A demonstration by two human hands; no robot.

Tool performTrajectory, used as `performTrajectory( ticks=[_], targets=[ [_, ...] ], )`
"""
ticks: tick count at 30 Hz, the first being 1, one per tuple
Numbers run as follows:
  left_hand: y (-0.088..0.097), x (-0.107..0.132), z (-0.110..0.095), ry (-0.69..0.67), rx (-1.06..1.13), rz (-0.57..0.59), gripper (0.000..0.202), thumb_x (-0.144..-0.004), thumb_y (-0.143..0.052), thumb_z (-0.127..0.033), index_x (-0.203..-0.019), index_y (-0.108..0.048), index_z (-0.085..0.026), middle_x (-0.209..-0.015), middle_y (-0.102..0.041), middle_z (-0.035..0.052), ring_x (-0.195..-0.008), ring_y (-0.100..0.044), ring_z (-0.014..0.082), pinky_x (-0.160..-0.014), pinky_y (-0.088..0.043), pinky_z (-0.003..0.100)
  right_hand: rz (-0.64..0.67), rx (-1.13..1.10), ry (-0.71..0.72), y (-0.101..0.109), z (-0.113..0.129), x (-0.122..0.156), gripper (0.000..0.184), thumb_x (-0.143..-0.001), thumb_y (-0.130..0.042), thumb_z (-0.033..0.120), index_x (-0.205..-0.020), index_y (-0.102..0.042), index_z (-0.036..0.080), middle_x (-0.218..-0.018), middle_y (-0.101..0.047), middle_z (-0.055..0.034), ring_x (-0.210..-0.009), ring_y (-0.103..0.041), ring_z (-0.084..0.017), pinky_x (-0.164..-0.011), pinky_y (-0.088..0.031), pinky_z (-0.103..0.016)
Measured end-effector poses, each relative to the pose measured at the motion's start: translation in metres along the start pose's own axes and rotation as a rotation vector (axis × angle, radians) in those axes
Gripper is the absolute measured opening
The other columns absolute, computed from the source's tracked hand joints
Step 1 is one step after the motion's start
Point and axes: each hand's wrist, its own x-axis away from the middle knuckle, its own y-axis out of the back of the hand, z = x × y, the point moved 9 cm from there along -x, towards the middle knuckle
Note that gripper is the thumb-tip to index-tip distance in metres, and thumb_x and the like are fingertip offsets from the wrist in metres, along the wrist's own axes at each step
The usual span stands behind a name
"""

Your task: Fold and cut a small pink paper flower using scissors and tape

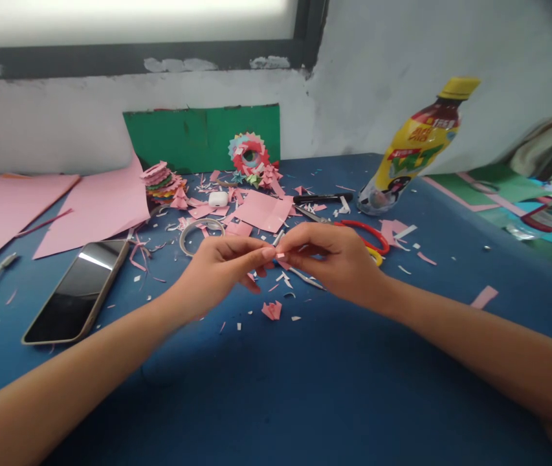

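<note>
Well left of the hands, see pink sheets (94, 213) laid flat, apparently kept away from the snippets. Closer in, beside the left forearm, see a phone (79, 291) lying face up, perhaps for quick glances. Just beyond the left hand (218, 265), note a tape roll (183, 238) lying flat, probably for easy reach. Find the left hand narrowed to a fingertip pinch on a small pink paper piece (280, 255), held between both hands. Directly below, on the table (276, 401), note a folded pink piece (272, 310), likely set near for handiness. See the right hand (336, 259) pinching from the opposite side, seemingly for fine control; cannot tell the fold under the fingertips. Behind it, see scissors (383, 241), partly hidden. Farther right and beyond, note a bottle (411, 145) standing, perhaps clear of elbows.
</note>
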Motion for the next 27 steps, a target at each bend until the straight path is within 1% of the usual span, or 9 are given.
performTrajectory(
  ticks=[5,7,9,12,16,18,21,23,27],
  targets=[
    [-0.014,0.002,0.012,0.072,0.183,0.03,0.014,-0.073,-0.066,-0.027,-0.069,-0.063,-0.014,-0.058,-0.053,-0.0027,-0.054,-0.051,0.0083,-0.042,-0.049,0.016,0.039,0.339,0.32,-0.013,0.021,0.011,0.017,-0.088,-0.04,0.012,-0.092,-0.054,0.02,-0.087,-0.063,-0.0031,-0.08,-0.059,-0.011,-0.07,-0.048,-0.024],
    [-0.014,0.002,0.014,0.063,0.2,0.006,0.015,-0.075,-0.065,-0.028,-0.071,-0.061,-0.015,-0.058,-0.052,-0.0031,-0.054,-0.05,0.0083,-0.041,-0.048,0.016,0.046,0.375,0.343,-0.017,0.021,0.013,0.018,-0.088,-0.037,0.01,-0.089,-0.053,0.019,-0.083,-0.062,-0.0037,-0.077,-0.058,-0.012,-0.067,-0.047,-0.024],
    [-0.007,0.001,0.015,0.049,0.195,-0.056,0.016,-0.076,-0.064,-0.029,-0.07,-0.059,-0.015,-0.058,-0.05,-0.0035,-0.052,-0.05,0.0075,-0.041,-0.048,0.015,0.046,0.353,0.326,-0.018,0.021,0.011,0.019,-0.087,-0.036,0.009,-0.084,-0.052,0.018,-0.078,-0.061,-0.0036,-0.073,-0.056,-0.012,-0.065,-0.046,-0.024],
    [0.006,-0.003,0.013,0.017,0.189,-0.126,0.02,-0.076,-0.064,-0.031,-0.068,-0.059,-0.014,-0.062,-0.051,-0.0031,-0.053,-0.049,0.0065,-0.043,-0.049,0.016,0.064,0.282,0.204,-0.014,0.011,0.004,0.016,-0.085,-0.041,0.011,-0.08,-0.054,0.017,-0.077,-0.063,-0.0031,-0.071,-0.058,-0.011,-0.064,-0.045,-0.022],
    [0.006,-0.005,0.018,0.071,0.229,-0.094,0.016,-0.072,-0.069,-0.03,-0.075,-0.066,-0.014,-0.073,-0.057,-0.0002,-0.061,-0.053,0.008,-0.045,-0.05,0.016,0.22,0.313,-0.175,-0.008,-0.035,-0.003,0.013,-0.082,-0.051,0.017,-0.085,-0.064,0.019,-0.076,-0.069,-0.0006,-0.069,-0.062,-0.012,-0.066,-0.045,-0.024],
    [0.004,-0.004,0.022,0.116,0.245,-0.085,0.015,-0.07,-0.071,-0.028,-0.076,-0.069,-0.015,-0.074,-0.059,0.0003,-0.062,-0.054,0.0085,-0.045,-0.049,0.016,0.242,0.363,-0.233,-0.002,-0.046,-0.006,0.016,-0.08,-0.053,0.017,-0.087,-0.067,0.02,-0.085,-0.071,-0.0027,-0.077,-0.063,-0.015,-0.07,-0.045,-0.028],
    [0.001,-0.003,0.026,0.15,0.249,-0.081,0.015,-0.069,-0.072,-0.028,-0.077,-0.071,-0.016,-0.072,-0.06,0.0002,-0.061,-0.054,0.0086,-0.046,-0.048,0.017,0.131,0.27,-0.268,0.008,-0.044,-0.009,0.016,-0.08,-0.054,0.027,-0.085,-0.067,0.019,-0.085,-0.07,-0.0036,-0.075,-0.062,-0.015,-0.067,-0.046,-0.027],
    [0.0,-0.002,0.027,0.152,0.238,-0.078,0.017,-0.068,-0.072,-0.03,-0.078,-0.072,-0.017,-0.07,-0.059,-0.0003,-0.057,-0.053,0.0081,-0.045,-0.048,0.018,0.14,0.111,-0.326,0.002,-0.04,-0.006,0.02,-0.078,-0.058,0.035,-0.08,-0.067,0.017,-0.074,-0.068,-0.0017,-0.064,-0.059,-0.012,-0.059,-0.045,-0.024],
    [0.001,-0.002,0.026,0.124,0.193,-0.095,0.021,-0.067,-0.072,-0.032,-0.081,-0.074,-0.016,-0.065,-0.054,-0.0014,-0.053,-0.049,0.0075,-0.043,-0.046,0.019,0.149,-0.09,-0.439,-0.011,-0.034,0.001,0.023,-0.076,-0.06,0.038,-0.079,-0.066,0.016,-0.067,-0.064,-0.0009,-0.057,-0.055,-0.01,-0.052,-0.043,-0.021]
  ],
)
